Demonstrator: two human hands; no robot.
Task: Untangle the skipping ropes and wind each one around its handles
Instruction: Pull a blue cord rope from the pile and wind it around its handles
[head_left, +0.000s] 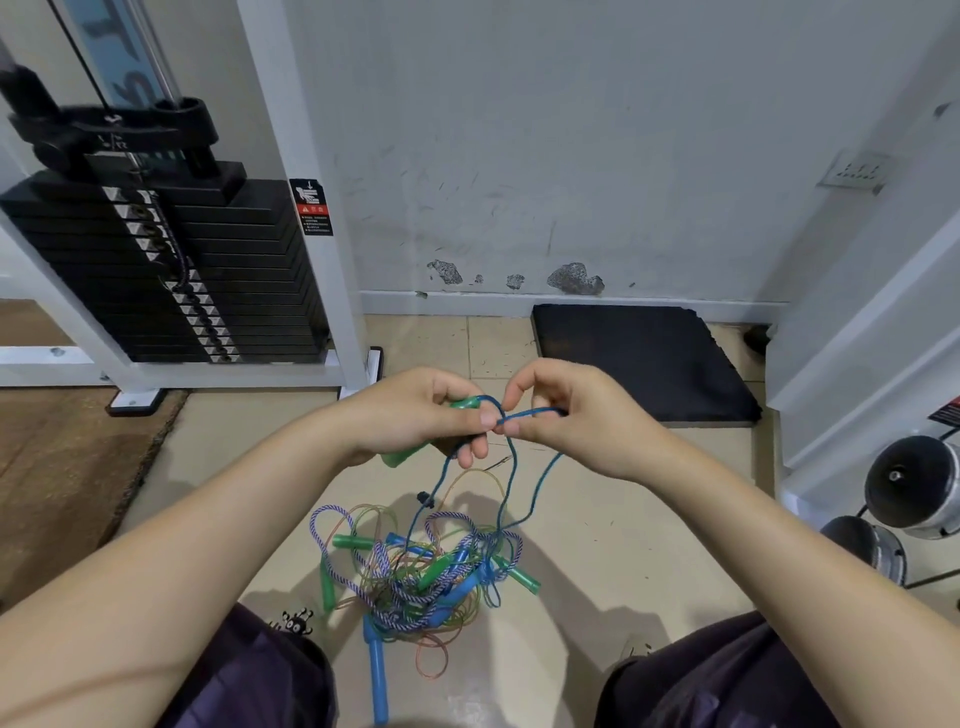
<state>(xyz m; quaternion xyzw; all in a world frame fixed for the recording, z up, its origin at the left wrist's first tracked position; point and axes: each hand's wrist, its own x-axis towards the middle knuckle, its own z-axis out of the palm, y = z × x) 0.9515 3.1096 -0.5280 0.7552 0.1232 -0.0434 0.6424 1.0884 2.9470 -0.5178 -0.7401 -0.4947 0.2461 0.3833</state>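
My left hand grips a green handle held above the floor, its thumb pressing a dark blue rope against it. My right hand pinches the same rope just right of the left thumb. Two strands of this rope hang down into a tangled pile of skipping ropes on the tiled floor between my knees. The pile holds green handles, blue handles, a purple-white braided rope and thin clear orange and green cords. One long blue handle lies at the pile's near edge.
A white weight machine with a black plate stack stands at the left. A black mat lies by the wall ahead. Dumbbells sit at the right. A brown rug covers the floor at the left.
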